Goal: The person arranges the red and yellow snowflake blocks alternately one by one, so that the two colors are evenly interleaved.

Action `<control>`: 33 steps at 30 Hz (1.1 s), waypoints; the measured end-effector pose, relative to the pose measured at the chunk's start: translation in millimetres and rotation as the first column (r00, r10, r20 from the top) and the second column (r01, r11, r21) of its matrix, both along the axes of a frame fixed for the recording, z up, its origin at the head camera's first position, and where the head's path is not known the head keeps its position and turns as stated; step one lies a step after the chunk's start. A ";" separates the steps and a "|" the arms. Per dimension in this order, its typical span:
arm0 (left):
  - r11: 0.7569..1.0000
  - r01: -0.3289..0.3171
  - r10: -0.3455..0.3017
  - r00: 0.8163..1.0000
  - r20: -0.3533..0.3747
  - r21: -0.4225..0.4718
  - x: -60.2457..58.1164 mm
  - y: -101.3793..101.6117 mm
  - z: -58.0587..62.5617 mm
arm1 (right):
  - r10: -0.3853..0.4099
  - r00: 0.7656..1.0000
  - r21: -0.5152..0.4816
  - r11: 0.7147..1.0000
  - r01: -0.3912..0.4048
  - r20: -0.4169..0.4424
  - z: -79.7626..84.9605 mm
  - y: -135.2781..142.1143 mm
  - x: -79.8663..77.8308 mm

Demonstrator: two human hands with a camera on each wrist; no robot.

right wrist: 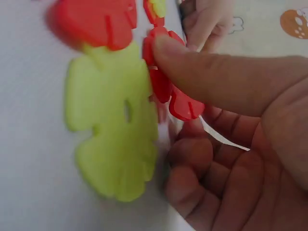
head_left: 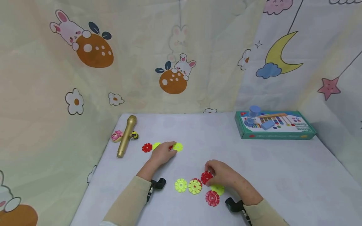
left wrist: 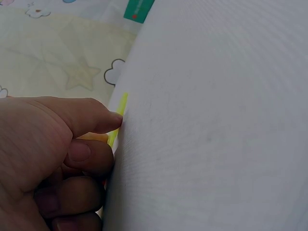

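My left hand [head_left: 163, 153] pinches a yellow-green notched plastic disc [head_left: 178, 147] by its edges on the white table; the left wrist view shows this disc [left wrist: 118, 118] edge-on at the thumb tip. Under and beside that hand lie a red disc [head_left: 147, 147] and another yellow-green disc [head_left: 156, 145], partly covered. My right hand [head_left: 223, 173] grips a red notched disc [head_left: 206, 177] between thumb and fingers, slightly tilted in the right wrist view [right wrist: 185, 103]. Beneath it, a yellow-green disc [head_left: 218, 189] lies beside a red one [head_left: 212, 198].
Left of the right hand lie a yellow-green disc [head_left: 181, 185] and another on a red one [head_left: 195, 186]. A gold microphone [head_left: 126, 136] lies at the left, flanked by a pink toy figure [head_left: 116, 135] and a bee figure [head_left: 134, 135]. A green box [head_left: 275, 125] stands back right.
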State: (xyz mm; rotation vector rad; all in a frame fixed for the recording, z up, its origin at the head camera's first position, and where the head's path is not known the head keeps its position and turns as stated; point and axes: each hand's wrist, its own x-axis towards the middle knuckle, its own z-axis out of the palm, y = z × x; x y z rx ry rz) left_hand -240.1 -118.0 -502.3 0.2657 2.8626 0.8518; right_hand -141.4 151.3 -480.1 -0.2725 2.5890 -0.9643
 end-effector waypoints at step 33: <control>1.000 -0.005 0.005 1.000 -0.019 -0.006 0.0 -0.7 -4.6 | -0.246 0.969 -0.030 0.969 0.246 0.002 2.9 -61.6 -103.6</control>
